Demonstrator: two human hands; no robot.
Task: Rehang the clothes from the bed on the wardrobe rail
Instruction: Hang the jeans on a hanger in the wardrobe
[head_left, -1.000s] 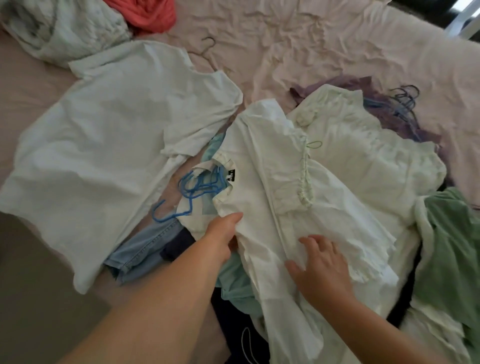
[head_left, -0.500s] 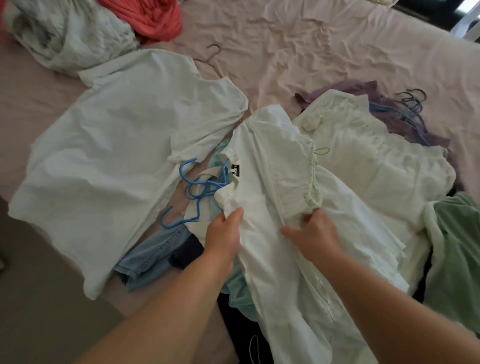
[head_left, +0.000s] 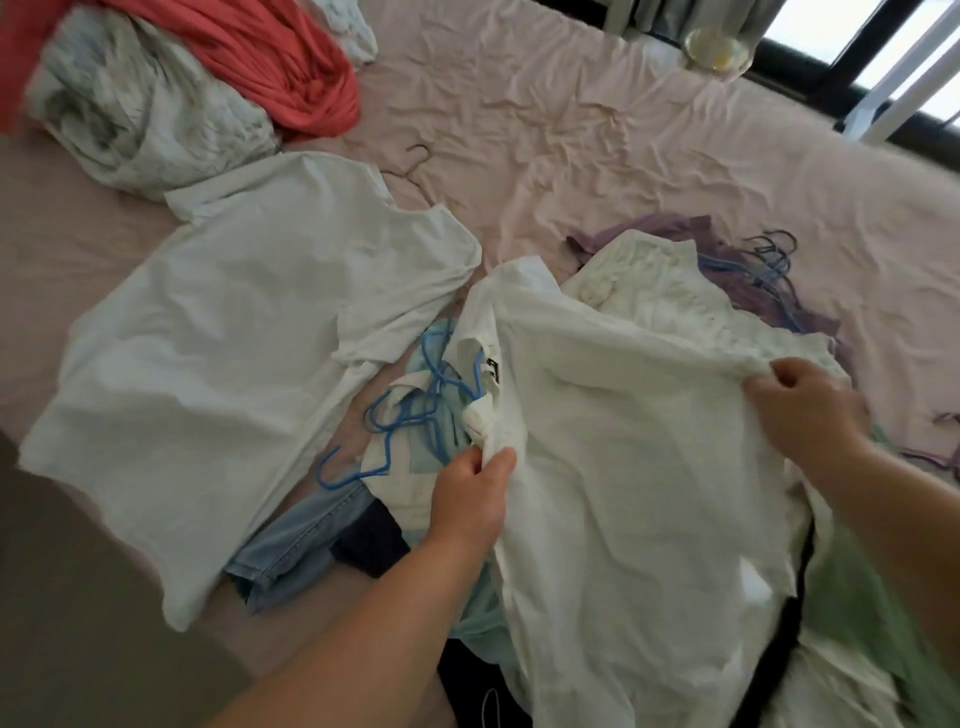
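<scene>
Both hands pinch the white shirt: left hand beside the blue hangers, right hand at its far edge.

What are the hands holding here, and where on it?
Both grip the white shirt: left hand pinches its edge just below the collar, right hand bunches its far edge.
</scene>
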